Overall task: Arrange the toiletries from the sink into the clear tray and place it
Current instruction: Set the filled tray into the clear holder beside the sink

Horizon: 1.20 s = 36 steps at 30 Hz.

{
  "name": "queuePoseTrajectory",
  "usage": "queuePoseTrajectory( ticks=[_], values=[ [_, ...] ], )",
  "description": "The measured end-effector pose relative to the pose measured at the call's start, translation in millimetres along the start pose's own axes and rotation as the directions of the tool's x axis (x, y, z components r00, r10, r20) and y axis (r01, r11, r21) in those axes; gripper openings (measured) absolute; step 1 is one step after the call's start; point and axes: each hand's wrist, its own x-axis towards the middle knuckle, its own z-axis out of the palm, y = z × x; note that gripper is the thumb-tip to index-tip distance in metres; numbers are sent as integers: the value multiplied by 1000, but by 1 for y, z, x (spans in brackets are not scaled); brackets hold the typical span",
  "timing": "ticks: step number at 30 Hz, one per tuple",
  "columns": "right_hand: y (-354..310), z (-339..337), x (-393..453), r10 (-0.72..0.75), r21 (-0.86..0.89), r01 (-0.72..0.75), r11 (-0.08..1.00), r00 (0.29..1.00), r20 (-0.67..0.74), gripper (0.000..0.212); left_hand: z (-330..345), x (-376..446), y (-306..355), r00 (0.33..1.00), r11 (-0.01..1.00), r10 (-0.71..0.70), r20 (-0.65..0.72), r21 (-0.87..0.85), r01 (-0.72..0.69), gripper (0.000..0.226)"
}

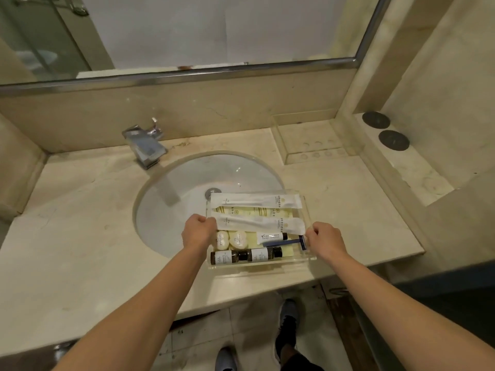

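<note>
Between both hands, the tray (261,265) hung over the sink's (187,178) near right rim.

Left hand (198,231) gripped the tray's left wall with curled fingers; right hand (325,238) gripped the right wall the same way. Between the grips lay two white sachets (257,200), a yellow packet (249,211), two round soaps (230,240), a small tube (270,236), a blue razor (288,242), and, nearest the wrists, two dark bottles (245,256). Beyond the left hand stood the tap (146,148); beyond the right hand, a second clear tray (308,141) sat against the wall, with two dark discs (384,131) on the ledge farther right.
</note>
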Motion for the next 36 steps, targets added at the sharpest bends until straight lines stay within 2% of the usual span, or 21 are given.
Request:
queuePoseTrajectory(
  ticks=[6, 16, 20, 29, 36],
  values=[
    [30, -33, 48, 53, 70, -54, 996, 999, 7, 27, 57, 8, 38, 992, 995, -7, 125, -95, 19, 17],
    [82, -84, 120, 200, 205, -179, 962, 976, -87, 24, 164, 10, 95, 969, 994, 7, 248, -106, 20, 5],
    [98, -99, 141, 256, 192, -228, 955, 957, -136, 26, 197, 9, 107, 962, 997, 12, 271, -79, 10, 7],
    [117, -111, 165, 292, 170, -266, 949, 944, -152, 33, 233, 15, 115, 951, 993, -73, 301, -66, 97, 19],
    [109, -113, 177, 295, 161, -270, 949, 943, -157, 33, 239, 24, 123, 948, 992, -72, 311, -79, 101, 24]
  ],
)
